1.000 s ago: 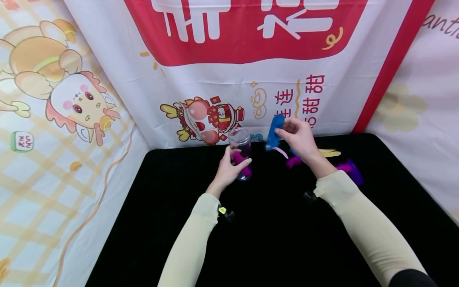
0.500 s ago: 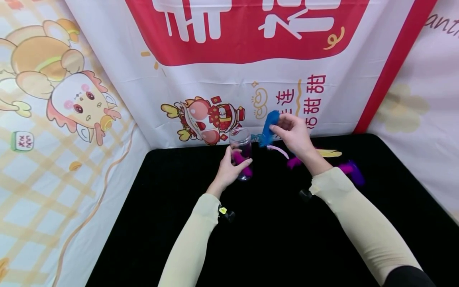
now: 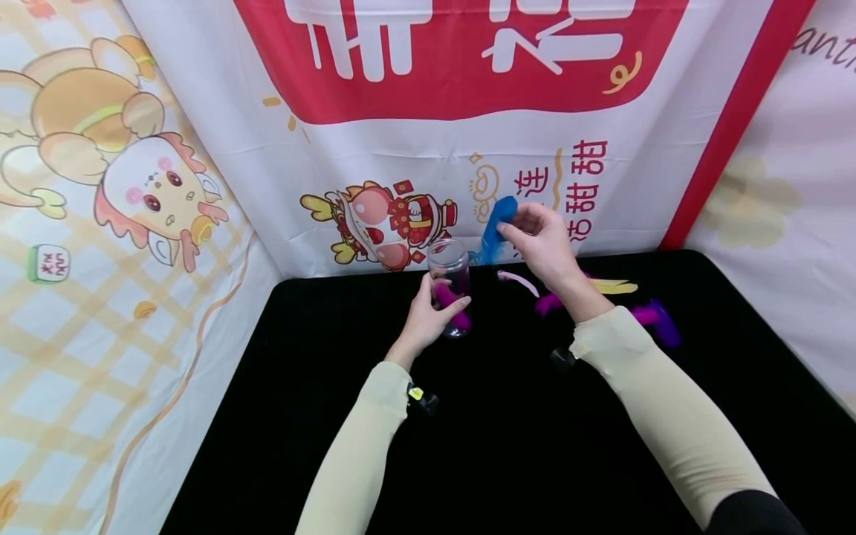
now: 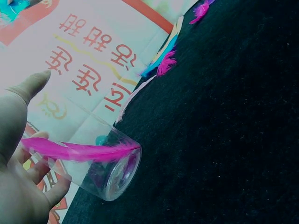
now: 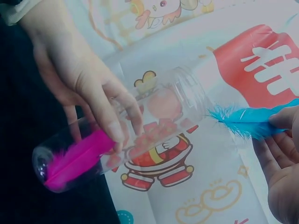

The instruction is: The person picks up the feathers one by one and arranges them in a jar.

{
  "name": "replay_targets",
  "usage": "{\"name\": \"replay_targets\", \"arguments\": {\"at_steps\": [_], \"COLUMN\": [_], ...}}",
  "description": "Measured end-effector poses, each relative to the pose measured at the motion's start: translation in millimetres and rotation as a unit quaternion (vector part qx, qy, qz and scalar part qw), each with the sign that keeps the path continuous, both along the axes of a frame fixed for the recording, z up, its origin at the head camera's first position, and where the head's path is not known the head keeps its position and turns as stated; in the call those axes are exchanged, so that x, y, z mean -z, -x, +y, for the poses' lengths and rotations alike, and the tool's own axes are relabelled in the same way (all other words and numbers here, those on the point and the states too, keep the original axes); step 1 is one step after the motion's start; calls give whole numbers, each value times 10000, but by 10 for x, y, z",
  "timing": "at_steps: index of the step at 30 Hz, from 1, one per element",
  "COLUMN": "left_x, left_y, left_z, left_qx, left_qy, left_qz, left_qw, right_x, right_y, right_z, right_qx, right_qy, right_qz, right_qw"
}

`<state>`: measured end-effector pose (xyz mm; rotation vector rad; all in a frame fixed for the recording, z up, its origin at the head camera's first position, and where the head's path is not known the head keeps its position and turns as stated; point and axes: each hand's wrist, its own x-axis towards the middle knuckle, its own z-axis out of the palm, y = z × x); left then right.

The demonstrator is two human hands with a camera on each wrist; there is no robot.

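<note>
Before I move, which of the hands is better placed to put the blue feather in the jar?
Probably the right hand: it pinches the blue feather, downy end toward the mouth of the jar, while the left hand is occupied gripping the jar.

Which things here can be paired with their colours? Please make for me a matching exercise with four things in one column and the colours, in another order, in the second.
Column 1
1. Jar
2. Inside feather, lying within the jar
3. Held feather, pinched by the right hand
4. Tabletop

Column 2
A. Blue
B. Black
C. Clear, see-through
D. Bright pink

Right pairs: 1-C, 2-D, 3-A, 4-B
</note>
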<state>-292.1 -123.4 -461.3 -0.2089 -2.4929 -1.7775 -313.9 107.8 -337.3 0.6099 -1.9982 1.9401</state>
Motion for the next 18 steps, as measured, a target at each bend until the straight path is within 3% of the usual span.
{"name": "replay_targets", "arguments": {"at_steps": [18], "left_x": [11], "left_y": [19], "left_z": [-14], "left_qx": [39], "left_qy": [-77], "left_qz": [-154], "left_qw": [9998], "right_x": [-102], "right_y": [13], "right_z": [-130], "right_qx": [200], "right_qy": [389], "right_qz": [127], "right_qw": [9990]}}
